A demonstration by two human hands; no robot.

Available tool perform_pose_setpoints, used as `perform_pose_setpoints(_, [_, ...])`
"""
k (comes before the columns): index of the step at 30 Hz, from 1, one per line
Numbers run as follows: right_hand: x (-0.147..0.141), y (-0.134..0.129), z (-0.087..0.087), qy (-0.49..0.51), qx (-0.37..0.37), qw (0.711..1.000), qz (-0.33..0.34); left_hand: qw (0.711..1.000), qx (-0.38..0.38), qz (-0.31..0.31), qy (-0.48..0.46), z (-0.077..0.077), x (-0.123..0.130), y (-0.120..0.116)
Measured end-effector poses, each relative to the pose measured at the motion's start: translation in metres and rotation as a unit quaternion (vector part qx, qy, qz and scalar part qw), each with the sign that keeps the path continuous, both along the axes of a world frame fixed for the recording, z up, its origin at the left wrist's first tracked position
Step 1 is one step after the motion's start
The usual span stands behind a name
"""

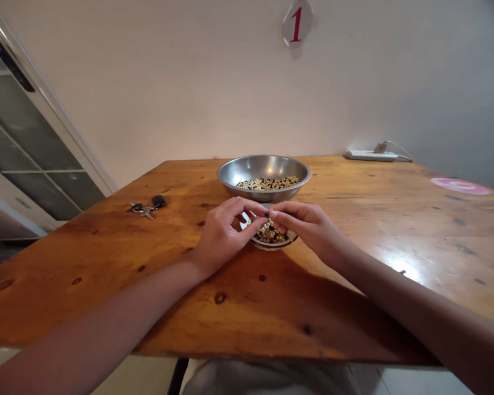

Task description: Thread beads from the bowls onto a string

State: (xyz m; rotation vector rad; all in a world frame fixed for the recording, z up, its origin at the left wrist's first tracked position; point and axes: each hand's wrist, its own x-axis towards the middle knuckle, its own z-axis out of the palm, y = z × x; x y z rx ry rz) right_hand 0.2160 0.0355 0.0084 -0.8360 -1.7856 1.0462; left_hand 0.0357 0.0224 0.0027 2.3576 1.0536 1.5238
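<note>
Above a small bowl [271, 247] with a dark-edged rim, my two hands meet at the fingertips. The bowl holds mixed pale and black beans [271, 233], partly hidden by my fingers. My left hand [226, 227] comes from the left with thumb and forefinger pinched together. From the right, my right hand [307, 222] pinches at the same spot. A tiny dark piece that looks like a black bean [267, 214] shows between the fingertips. Just behind stands a wide steel bowl [267, 195], with more pale and black beans [267, 184] across its bottom.
A bunch of keys [147, 210] with black fobs lies on the wooden table [148, 307] at left. A white power strip [371, 156] with a plugged-in cable sits at the back right. Nearby is a pink round sticker [460, 186]. The wall rises behind the table.
</note>
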Motion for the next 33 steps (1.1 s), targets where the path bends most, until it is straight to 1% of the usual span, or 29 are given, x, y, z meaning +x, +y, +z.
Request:
perform_pose_setpoints(4, [0.0014, 0.0021, -0.0009, -0.002, -0.004, 1.0, 0.012, 1.0, 0.016, 0.004, 0.009, 0.0005, -0.0002, -0.0015])
perform_pose_setpoints(7, [0.0019, 0.0025, -0.0028, 0.003, -0.009, 1.0, 0.002, 0.999, 0.031, 0.012, 0.019, 0.0015, 0.0003, -0.0011])
perform_pose_setpoints(10, [0.0016, 0.001, -0.0037, 0.013, -0.021, 1.0, -0.01, 0.997, 0.058, 0.018, 0.04, 0.0033, 0.0006, -0.0011])
perform_pose_setpoints(14, [0.0009, -0.0015, -0.0031, 0.014, -0.013, 1.0, -0.015, 0.99, 0.104, 0.032, 0.085, 0.0057, 0.0003, -0.002])
perform_pose_setpoints(17, [0.0015, -0.0018, -0.0019, 0.013, -0.019, 1.0, -0.01, 0.988, 0.121, 0.038, 0.091, 0.0062, 0.0, -0.0022])
perform_pose_setpoints(20, [0.0024, -0.0009, -0.0013, 0.018, -0.028, 0.999, -0.001, 0.988, 0.128, 0.033, 0.08, 0.0062, 0.0001, -0.0022])
perform_pose_setpoints(24, [0.0022, -0.0006, -0.0017, 0.014, -0.032, 0.999, -0.012, 0.987, 0.129, 0.037, 0.084, 0.0066, 0.0006, -0.0024])
perform_pose_setpoints(29, [0.0016, -0.0018, -0.0024, -0.015, 0.006, 1.0, -0.022, 0.98, 0.126, 0.072, 0.136, 0.0058, 0.0019, -0.0027])
perform_pose_setpoints(31, [0.0023, -0.0015, -0.0028, -0.024, 0.016, 0.999, -0.02, 0.979, 0.128, 0.077, 0.139, 0.0053, 0.0026, -0.0028])
perform_pose_setpoints(33, [0.003, -0.0013, -0.0027, -0.024, 0.007, 1.0, -0.014, 0.98, 0.126, 0.076, 0.133, 0.0052, 0.0031, -0.0029])
